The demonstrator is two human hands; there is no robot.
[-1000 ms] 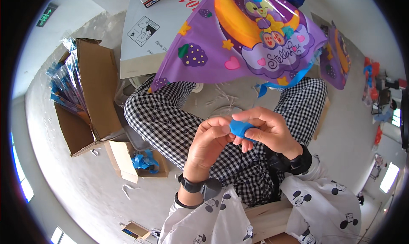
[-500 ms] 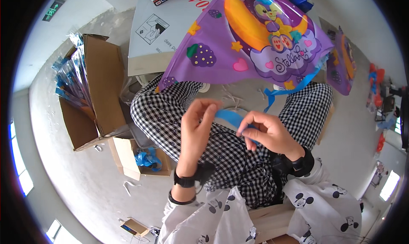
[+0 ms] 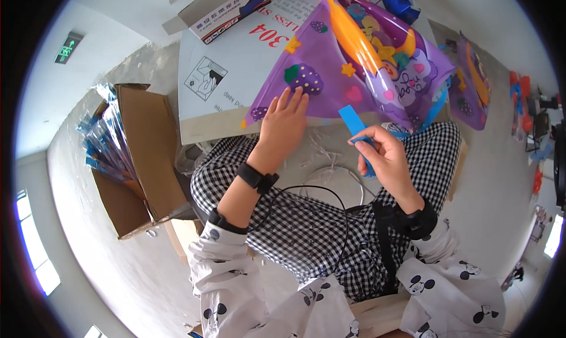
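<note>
A purple plastic sheet with a pointed corner, printed with stars, berries and a yellow moon, lies over the table's near edge. It looks like a kite, and its right part is folded and creased. My left hand rests on the sheet's lower left part with fingers stretched out, holding nothing. Between thumb and fingers of my right hand is a blue ribbon; one end points up toward the sheet, the rest hangs below the fingers. Another blue ribbon hangs at the sheet's right side.
The table has a printed white cover. On it stand an open carton and a blue tape dispenser. Left is a brown box full of plastic-wrapped pieces. A second purple sheet hangs at right. Pale scraps lie on the floor.
My left hand has let go of the blue ribbon and moved up onto the purple sheet. My right hand keeps the ribbon. The sheet has sunk onto the table and its right part has creased.
</note>
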